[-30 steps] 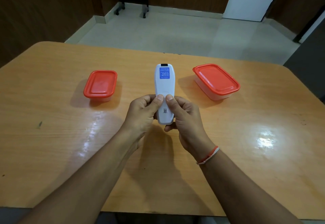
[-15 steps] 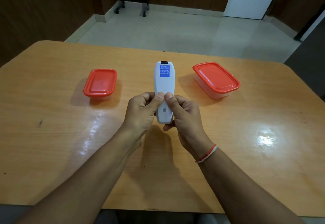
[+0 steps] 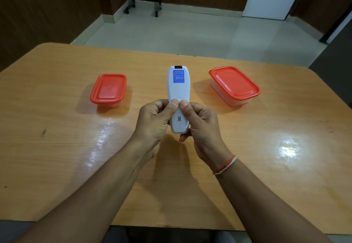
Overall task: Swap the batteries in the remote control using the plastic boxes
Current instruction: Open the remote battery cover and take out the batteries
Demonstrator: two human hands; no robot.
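Remote (image 3: 178, 90) is still gripped by left hand (image 3: 154, 122) & right hand (image 3: 200, 124); thumbs pressed on back cover, no visible change, cover not yet slid.

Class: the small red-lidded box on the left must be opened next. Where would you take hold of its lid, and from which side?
Probably take the small box by its lid's near right corner, coming from above with the left hand. The lid's rim overhangs the clear base, giving fingertips a lip to peel up, and that corner lies nearest.

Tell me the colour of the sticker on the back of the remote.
Blue sticker with white print, on the white remote; head view.
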